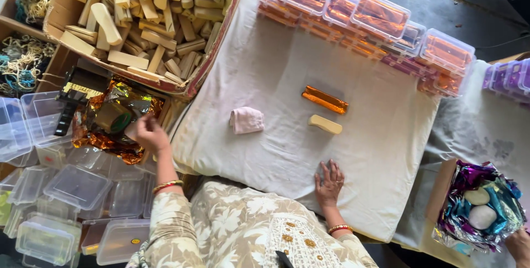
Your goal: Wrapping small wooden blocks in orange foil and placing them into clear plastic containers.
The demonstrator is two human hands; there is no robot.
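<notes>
Hand reaching into orange foil beside a cloth-covered worktop

A crumpled heap of shiny orange foil (110, 121) lies just off the left edge of the white cloth (265, 69), beneath a cardboard box of pale wooden blocks (143, 19). The left hand (148, 134) stretches out to it, fingers curled and pinching the foil. The right hand (329, 181) lies flat and empty, fingers spread, near the cloth's front edge. Mid-cloth sit a bare block (325, 124), a foil-wrapped block (324, 99) and a pink rag (246, 120). Clear lidded boxes (364, 17) line the far edge.
</notes>
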